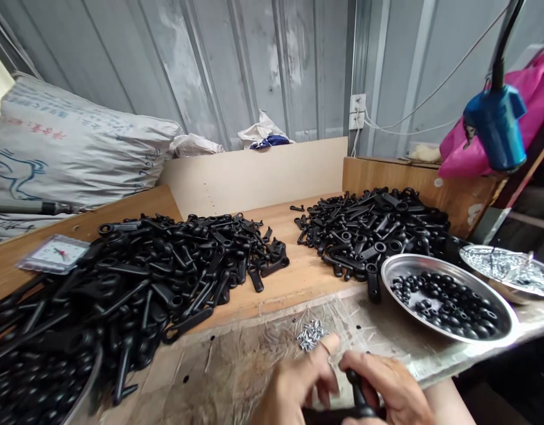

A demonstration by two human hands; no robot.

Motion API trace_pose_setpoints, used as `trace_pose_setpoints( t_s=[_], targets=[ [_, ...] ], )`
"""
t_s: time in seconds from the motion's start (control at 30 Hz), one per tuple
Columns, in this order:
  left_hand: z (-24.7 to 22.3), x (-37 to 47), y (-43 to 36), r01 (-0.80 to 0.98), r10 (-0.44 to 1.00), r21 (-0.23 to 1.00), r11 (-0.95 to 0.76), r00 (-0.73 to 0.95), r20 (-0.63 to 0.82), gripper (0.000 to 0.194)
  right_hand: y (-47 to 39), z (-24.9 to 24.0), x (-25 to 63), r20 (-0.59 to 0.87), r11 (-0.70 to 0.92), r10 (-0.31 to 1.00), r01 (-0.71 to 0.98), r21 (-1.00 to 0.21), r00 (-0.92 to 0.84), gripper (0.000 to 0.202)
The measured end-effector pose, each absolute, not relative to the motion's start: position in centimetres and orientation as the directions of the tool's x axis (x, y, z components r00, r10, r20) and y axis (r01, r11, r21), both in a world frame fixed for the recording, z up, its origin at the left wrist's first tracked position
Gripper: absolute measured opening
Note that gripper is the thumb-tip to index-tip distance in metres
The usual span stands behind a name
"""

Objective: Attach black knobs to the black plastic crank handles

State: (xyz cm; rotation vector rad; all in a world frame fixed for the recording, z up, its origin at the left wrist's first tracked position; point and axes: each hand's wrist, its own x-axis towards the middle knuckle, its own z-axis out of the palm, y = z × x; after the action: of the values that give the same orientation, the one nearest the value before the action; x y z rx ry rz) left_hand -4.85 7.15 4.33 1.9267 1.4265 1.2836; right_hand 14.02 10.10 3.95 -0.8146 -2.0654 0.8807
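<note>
Black handle (357, 386) clamped within curled right hand (393, 383), blurred left hand (293, 383) alongside, grip unclear, by desk's (227, 360) near edge.

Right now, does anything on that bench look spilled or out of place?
Nothing looks clearly wrong. The small metal pieces lie loose on the creased bench covering, not in a bowl, but their tight pile may well be deliberate. One small black part sits just apart from the right heap of handles, as if strayed.

Wood strip (296, 254) — open | left heap (165, 265), right heap (378, 218) — flanking | metal bits (310, 335) nearer
</note>
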Motion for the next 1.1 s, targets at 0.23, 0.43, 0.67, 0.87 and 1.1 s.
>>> trace_pose_setpoints(
  t_s=[0.23, 0.43, 0.67, 0.87, 1.1],
  targets=[
    [5.4, -11.6, 18.1, 0.905, 0.949, 0.426, 0.004, -0.137, 0.283, 0.046, 13.2, 10.4, 11.9, 0.052, 0.472, 0.824, 0.633, -0.614, -0.564, 0.023],
    [3.2, -11.8, 17.4, 0.973, 0.965, 0.23, 0.003, -0.064, 0.255, 0.03, 21.4, 12.8, 9.7, 0.244, 0.516, 0.851, 0.825, -0.229, -0.465, 0.024],
    [3.7, -12.6, 17.3, 0.976, 0.957, 0.195, 0.098, -0.146, 0.252, 0.03, 31.7, 20.3, 14.0, 0.518, 0.18, 0.855, 0.954, -0.241, -0.03, 0.05],
    [3.9, -12.5, 17.5, 0.964, 0.945, 0.196, 0.178, -0.223, 0.24, 0.034, 26.9, 17.2, 18.9, 0.426, 0.197, 0.899, 0.963, -0.182, -0.104, 0.035],
    [4.1, -12.2, 17.1, 0.949, 0.949, 0.232, 0.212, -0.257, 0.182, 0.025, 22.0, 11.3, 25.1, 0.081, 0.251, 0.966, 0.966, -0.058, -0.246, 0.009]
  ],
)
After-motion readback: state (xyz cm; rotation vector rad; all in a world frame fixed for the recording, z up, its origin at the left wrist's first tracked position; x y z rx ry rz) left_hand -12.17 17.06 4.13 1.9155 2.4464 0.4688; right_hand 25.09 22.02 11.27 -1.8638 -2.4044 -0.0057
